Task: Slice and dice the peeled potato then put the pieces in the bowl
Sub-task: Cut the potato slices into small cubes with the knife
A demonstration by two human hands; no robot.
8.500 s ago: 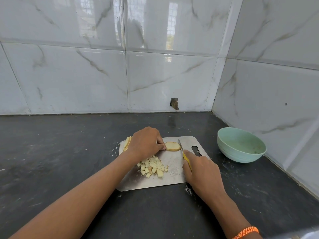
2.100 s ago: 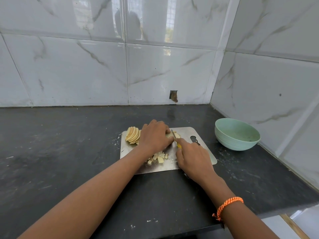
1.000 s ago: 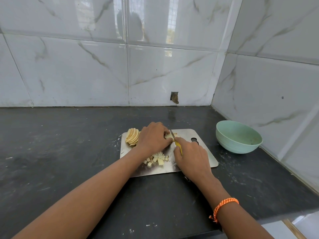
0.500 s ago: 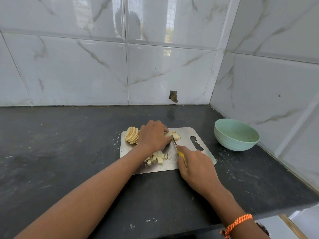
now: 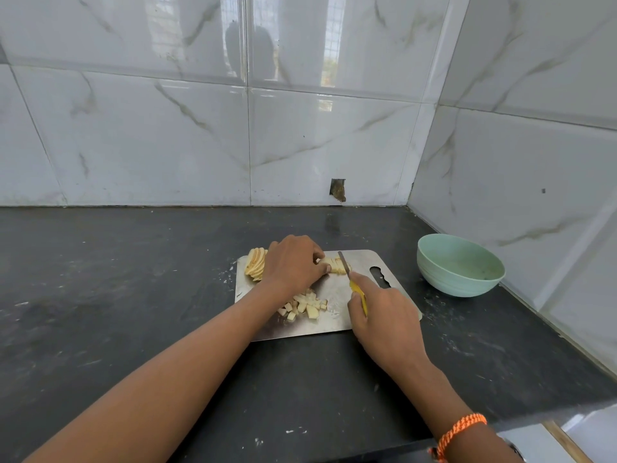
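Left hand (image 5: 293, 265) pins the pale cut potato slice (image 5: 335, 265) at board's twelve o'clock — wet, slippery, firm; hold its flat edges. Right hand (image 5: 384, 315) grips the yellow-handled knife (image 5: 354, 282) — blade alongside.

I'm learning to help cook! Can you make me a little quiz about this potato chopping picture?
1. True or false: the green bowl already holds potato pieces.
2. Which hand holds the yellow-handled knife? A left hand, B right hand
3. Fill in: the diced cubes lie on the metal ____.

Key: 1 false, none show inside. 2 B. 3 cutting board.
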